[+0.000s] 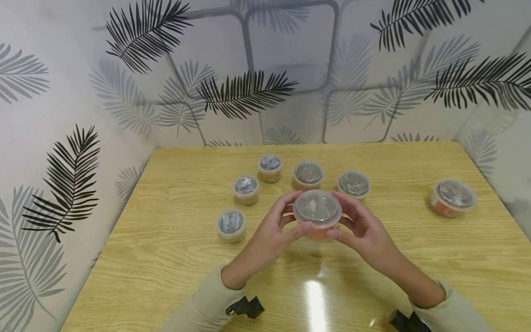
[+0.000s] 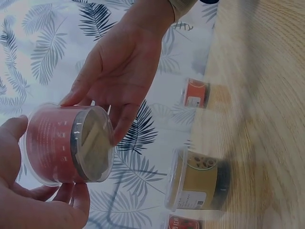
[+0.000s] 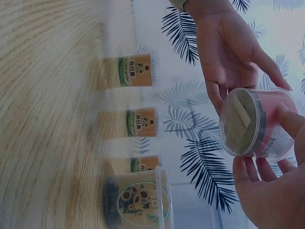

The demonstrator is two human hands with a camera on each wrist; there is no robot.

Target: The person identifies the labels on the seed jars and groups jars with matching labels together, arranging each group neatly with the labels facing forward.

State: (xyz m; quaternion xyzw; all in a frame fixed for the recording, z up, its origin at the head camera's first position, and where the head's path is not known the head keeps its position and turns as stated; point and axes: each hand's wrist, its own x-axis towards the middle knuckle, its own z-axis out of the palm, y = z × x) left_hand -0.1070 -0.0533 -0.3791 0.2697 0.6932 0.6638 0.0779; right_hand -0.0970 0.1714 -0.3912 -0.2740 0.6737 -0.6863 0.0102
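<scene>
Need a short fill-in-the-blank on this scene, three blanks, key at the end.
1. The left hand and right hand grip the held tub; tubs gripped in total: ____.
2. In the head view, the three small tubs stand to the ____ of the held tub.
3. Counting the held one, the head view shows ____ tubs altogether.

Missing words: one; left; seven.

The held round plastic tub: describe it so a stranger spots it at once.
Find the yellow wood-grain table, then the left hand and right hand above it. Between them is a round, translucent-lidded plastic tub with reddish sides, the only one held off the table.
</scene>
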